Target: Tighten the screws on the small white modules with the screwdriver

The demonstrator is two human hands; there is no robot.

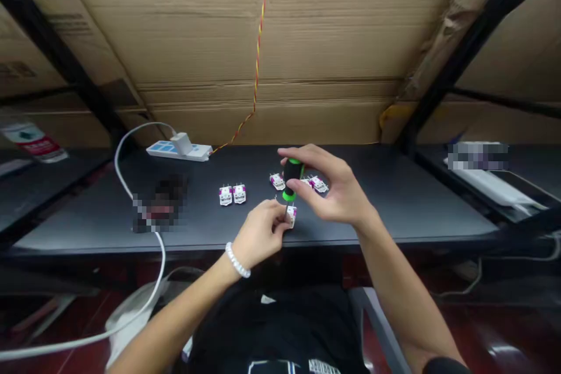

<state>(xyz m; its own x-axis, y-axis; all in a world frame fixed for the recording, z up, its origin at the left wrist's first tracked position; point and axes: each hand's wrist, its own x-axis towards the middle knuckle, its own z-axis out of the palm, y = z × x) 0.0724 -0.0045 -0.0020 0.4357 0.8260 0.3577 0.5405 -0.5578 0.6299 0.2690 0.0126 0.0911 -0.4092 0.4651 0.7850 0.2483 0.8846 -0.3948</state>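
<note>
My right hand (pixel 326 181) grips a screwdriver (pixel 293 175) with a black and green handle, held upright with its shaft pointing down. Its tip meets a small white and purple part (pixel 291 217), which my left hand (pixel 265 222) pinches against the table near the front edge. My left fingers cover much of that part. Two similar white parts (pixel 232 194) stand side by side to the left. Beyond the screwdriver lies another white and purple part (pixel 276 181), and more of them (pixel 319 184) sit partly behind my right hand.
The black table (pixel 197 228) ends just in front of me. A white power strip (pixel 179 151) with a plugged-in adapter lies at the back left, its white cable (pixel 117 163) looping down. A twisted red and yellow wire (pixel 259 41) hangs before the cardboard. A bottle (pixel 37 140) is far left.
</note>
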